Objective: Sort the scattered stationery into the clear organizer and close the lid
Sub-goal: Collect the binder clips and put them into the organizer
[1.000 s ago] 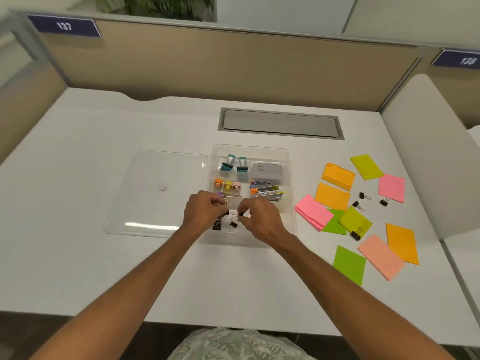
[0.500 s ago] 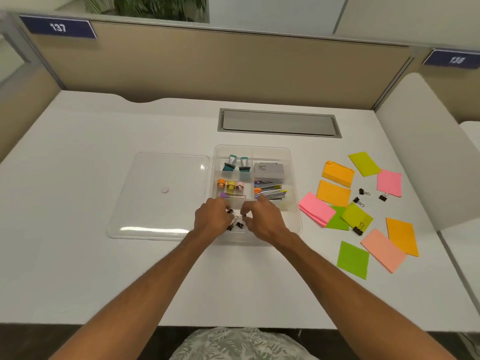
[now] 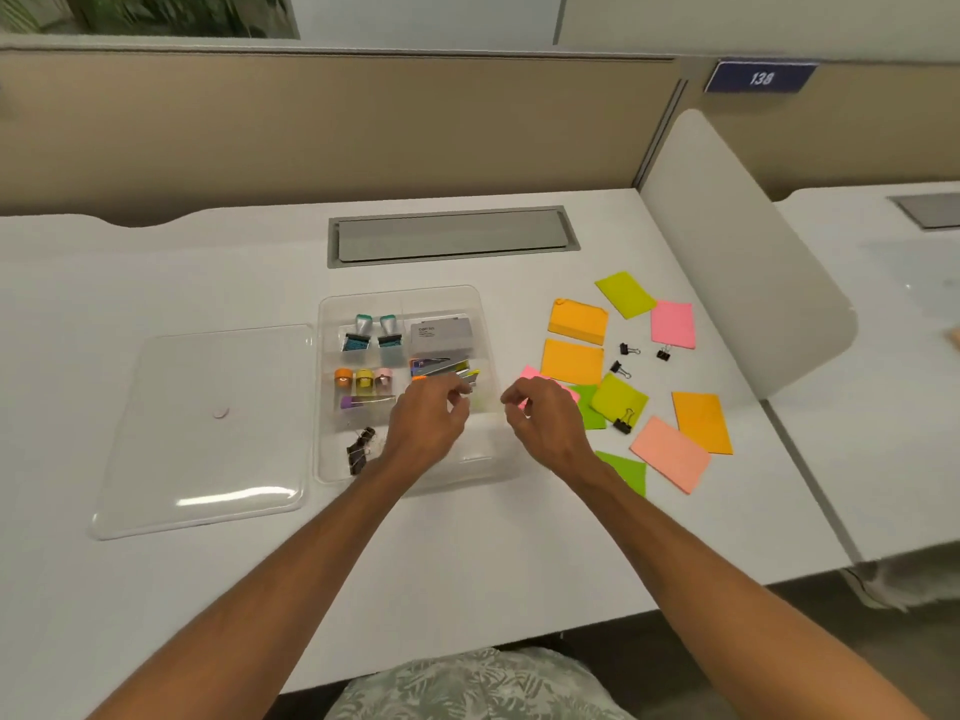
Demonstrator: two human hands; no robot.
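Observation:
The clear organizer [image 3: 332, 309] sits mid-desk and holds stamps, small coloured caps, a grey box and black binder clips [image 3: 360, 449] in its near-left compartment. Its lid [image 3: 208, 433] lies flat to the left. My left hand [image 3: 428, 423] hovers over the organizer's near-right part, fingers loosely curled, holding nothing visible. My right hand [image 3: 540, 418] is just past the organizer's right edge, fingers curled and apart, empty. Coloured sticky-note pads [image 3: 576, 320] and several loose black binder clips [image 3: 628, 349] lie scattered to the right.
A grey cable hatch [image 3: 452, 236] is set into the desk behind the organizer. A white rounded divider [image 3: 737, 262] bounds the desk on the right, a beige partition [image 3: 337, 127] at the back. The desk's front edge runs close to my body.
Both hands left the binder clips in the near-left compartment and moved right; the clips now lie there uncovered. The view swung to the right.

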